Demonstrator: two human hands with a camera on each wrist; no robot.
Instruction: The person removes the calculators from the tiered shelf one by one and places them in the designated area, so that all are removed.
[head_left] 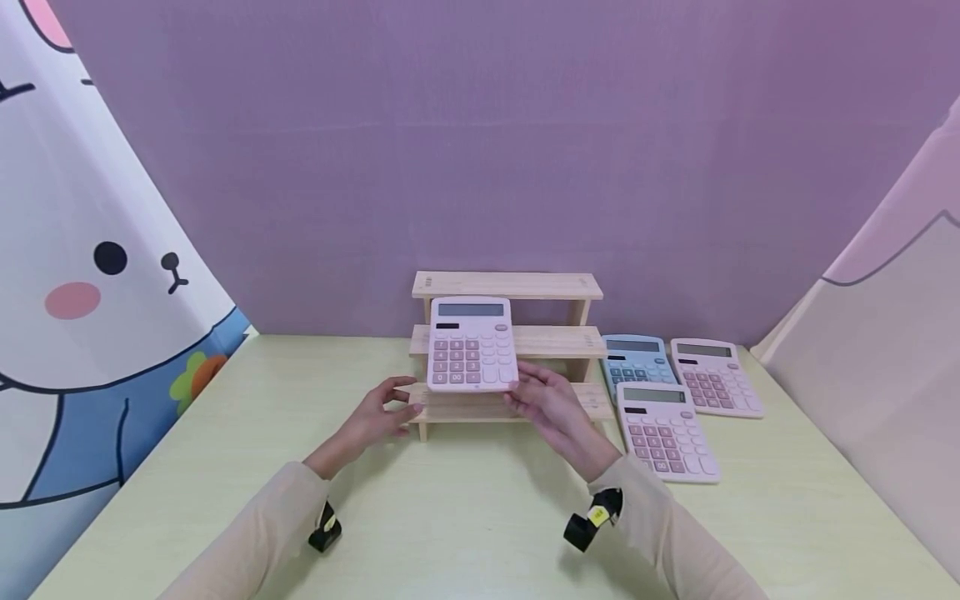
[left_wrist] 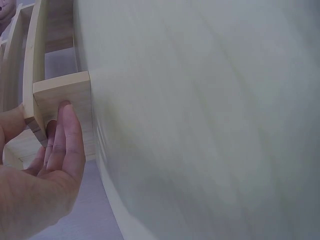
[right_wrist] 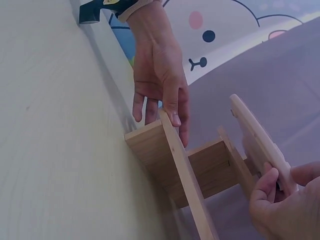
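Observation:
A pink calculator (head_left: pixel 471 346) stands face forward in front of the three-step wooden stand (head_left: pixel 555 340), overlapping its middle step in the head view. My right hand (head_left: pixel 551 408) pinches it at the lower right corner; the right wrist view shows the calculator (right_wrist: pixel 262 142) edge-on, tilted, between thumb and fingers of that hand (right_wrist: pixel 287 200). At the stand's left end, my left hand (head_left: pixel 375 417) grips the lowest step, with the thumb on one side of the board. In the left wrist view its fingers (left_wrist: pixel 70 145) lie along the stand's end panel (left_wrist: pixel 65 95).
To the right of the stand lie a blue calculator (head_left: pixel 637 358) and two more pink calculators, one nearer (head_left: pixel 667 433) and one farther right (head_left: pixel 716 379). The nearer one overlaps the blue one. A purple cloth (head_left: pixel 480 150) rises behind the pale table (head_left: pixel 450 517).

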